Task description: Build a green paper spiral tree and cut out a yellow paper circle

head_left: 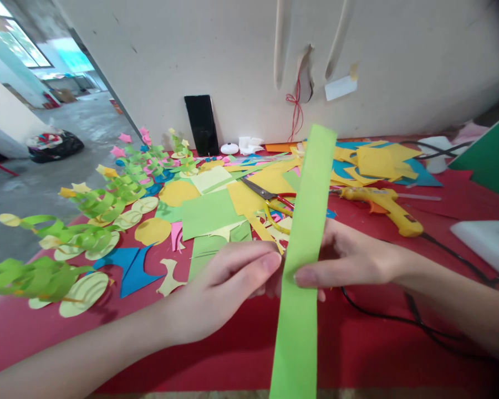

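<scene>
A long light-green paper strip [303,238] stands upright in front of me, its lower end running off the bottom of the view. My right hand [341,260] pinches it, thumb on the near face and fingers behind. Just left of the strip, my left hand [233,277] is closed, thumb pressed along the index finger. Its fingertips lie near the strip's edge, and what they hold, if anything, is hidden. Beyond the hands lie scissors [264,191] with red and yellow handles, partly behind the strip, and a light-green paper sheet [210,213].
Several green paper plants [103,244] on round bases line the left side of the red table [233,360]. A yellow glue gun [382,205] with a black cord lies at right. Paper scraps [378,160] spread along the back. A phone [202,126] leans on the wall.
</scene>
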Motion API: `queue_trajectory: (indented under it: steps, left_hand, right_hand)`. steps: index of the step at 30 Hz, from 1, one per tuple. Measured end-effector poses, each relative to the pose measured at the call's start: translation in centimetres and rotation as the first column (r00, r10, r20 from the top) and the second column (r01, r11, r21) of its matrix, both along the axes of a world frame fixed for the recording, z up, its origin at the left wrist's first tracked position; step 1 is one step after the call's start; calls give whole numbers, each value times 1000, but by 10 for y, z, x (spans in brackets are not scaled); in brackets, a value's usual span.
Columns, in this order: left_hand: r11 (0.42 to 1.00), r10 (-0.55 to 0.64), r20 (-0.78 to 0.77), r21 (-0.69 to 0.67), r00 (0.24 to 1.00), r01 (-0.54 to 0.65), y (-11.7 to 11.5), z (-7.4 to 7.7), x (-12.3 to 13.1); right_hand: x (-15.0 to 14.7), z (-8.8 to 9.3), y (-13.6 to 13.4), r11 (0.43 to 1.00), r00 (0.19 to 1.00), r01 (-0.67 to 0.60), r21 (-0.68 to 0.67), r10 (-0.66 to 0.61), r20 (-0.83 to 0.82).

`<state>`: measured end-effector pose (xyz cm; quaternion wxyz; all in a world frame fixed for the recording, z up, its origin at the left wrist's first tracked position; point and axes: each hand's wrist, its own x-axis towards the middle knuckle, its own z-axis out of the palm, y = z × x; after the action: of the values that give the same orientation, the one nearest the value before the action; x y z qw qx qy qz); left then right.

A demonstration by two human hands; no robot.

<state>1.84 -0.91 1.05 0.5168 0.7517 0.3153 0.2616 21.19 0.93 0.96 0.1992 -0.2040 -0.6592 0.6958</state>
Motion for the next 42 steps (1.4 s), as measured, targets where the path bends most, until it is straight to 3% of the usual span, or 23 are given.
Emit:
queue_trajectory:
  steps: [6, 13, 21, 29, 36, 42]
  left_hand:
    - [987, 6, -127, 158, 992, 14, -2, 0, 0]
    - [986, 65, -96, 159, 993, -50, -2, -3, -2]
    - [989, 7, -15, 147, 1000, -5, 0, -4, -2]
    - [977, -1, -100, 211, 995, 22, 4, 4, -3]
    - [974, 34, -127, 225, 991, -5, 3, 2, -1]
    - [975, 4, -82, 221, 997, 14, 2, 4, -2]
  right_hand:
    - [-6, 3, -3, 998, 999, 33, -55, -32, 17]
    - [-4, 1, -1, 994, 994, 108, -25, -107, 21]
    - [0, -2, 3, 995, 995, 99, 22, -99, -19]
    - [-1, -1, 2, 996, 992, 89, 0, -88, -91]
    - [2, 0, 3, 977, 982, 190, 94, -188, -27]
    - [5, 0, 5, 967, 980, 195, 162, -198, 2]
